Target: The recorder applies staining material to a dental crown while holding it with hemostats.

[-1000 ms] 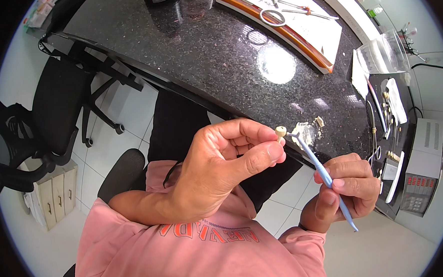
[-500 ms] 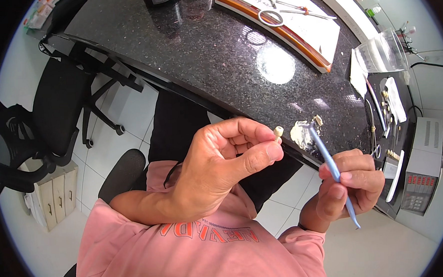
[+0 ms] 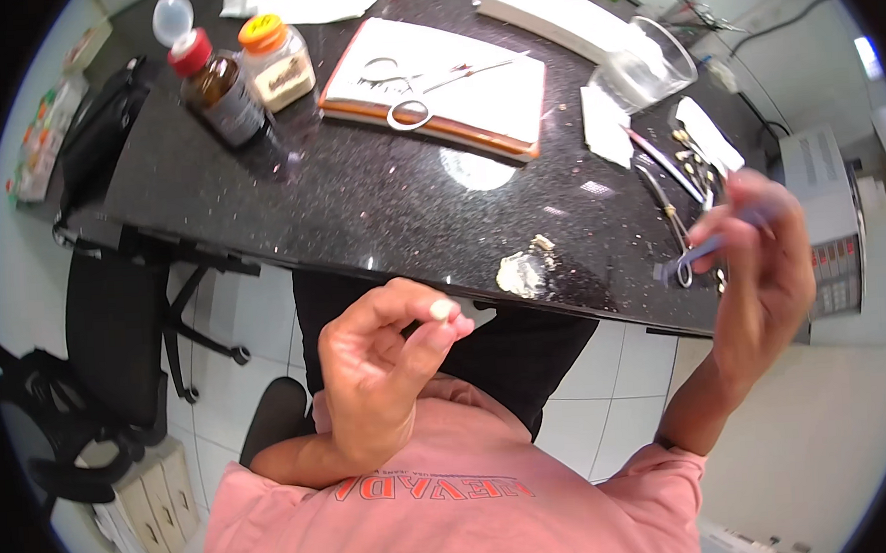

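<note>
My left hand (image 3: 373,375) pinches a small cream tooth-shaped piece (image 3: 443,309) between thumb and fingertips, just off the desk's front edge. On the right, my right hand (image 3: 763,270) is raised over the desk, closed round a slim blue-handled hand tool (image 3: 724,240). Motion smears the tool and those fingers, so its tip is unclear. A patch of cream powder (image 3: 519,275) with crumbs lies on the black speckled desk (image 3: 360,221), between the two hands. Near the right hand lies a metal clamp with ring handles (image 3: 667,208).
Ring-handled forceps (image 3: 410,115) rest on a brown-edged book (image 3: 446,141). A brown bottle (image 3: 224,103) and an orange-lidded jar (image 3: 280,70) stand at the back left. A clear cup (image 3: 643,71), papers and small tools are at the right, beside a grey device (image 3: 828,196).
My right hand has moved up and right with the blue tool, away from the left hand. The view has shifted, showing more of the desk's back. The left hand keeps its pinch.
</note>
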Demonstrator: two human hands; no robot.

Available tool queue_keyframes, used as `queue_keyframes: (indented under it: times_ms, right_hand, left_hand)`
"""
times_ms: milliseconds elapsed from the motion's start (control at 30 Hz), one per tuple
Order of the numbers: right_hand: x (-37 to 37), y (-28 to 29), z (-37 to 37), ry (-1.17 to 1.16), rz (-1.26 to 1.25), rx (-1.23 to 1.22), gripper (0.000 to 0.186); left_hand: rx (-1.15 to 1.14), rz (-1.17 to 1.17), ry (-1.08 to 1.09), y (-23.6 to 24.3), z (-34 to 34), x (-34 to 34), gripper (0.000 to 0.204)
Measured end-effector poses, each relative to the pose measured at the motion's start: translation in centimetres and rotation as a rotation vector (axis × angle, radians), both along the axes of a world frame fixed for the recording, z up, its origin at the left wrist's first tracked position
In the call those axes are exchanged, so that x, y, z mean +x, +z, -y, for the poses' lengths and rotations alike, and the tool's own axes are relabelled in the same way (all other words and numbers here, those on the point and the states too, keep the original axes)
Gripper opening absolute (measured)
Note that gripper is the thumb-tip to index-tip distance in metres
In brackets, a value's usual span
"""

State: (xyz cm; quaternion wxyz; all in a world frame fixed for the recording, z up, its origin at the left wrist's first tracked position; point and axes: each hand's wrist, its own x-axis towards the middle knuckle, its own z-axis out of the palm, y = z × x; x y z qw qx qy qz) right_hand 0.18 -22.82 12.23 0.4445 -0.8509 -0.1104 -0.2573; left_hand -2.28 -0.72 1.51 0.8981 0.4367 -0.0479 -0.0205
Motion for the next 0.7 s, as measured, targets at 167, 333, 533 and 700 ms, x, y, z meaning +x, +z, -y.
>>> queue_keyframes:
  times_ms: [167,333,533,700]
  right_hand:
    - [2.4,-0.5,-0.9,-0.05,-0.434,-0.33,0.032]
    - [3.6,-2.8,-0.6,-0.107,-0.169,-0.557,0.026]
    - [-0.7,-0.7,6.4,-0.561,-0.134,-0.356,0.01]
    - [-1.5,-1.6,8.1,-0.455,-0.271,-0.401,0.014]
  left_hand:
    - [-0.048,0.142,-0.013,1.8,0.1,1.4,0.004]
    - [-0.027,0.124,-0.004,3.2,1.0,2.9,0.011]
    - [-0.012,0.156,-0.068,4.7,1.1,5.7,0.016]
    - [0.04,0.145,-0.159,5.6,3.0,8.3,0.014]
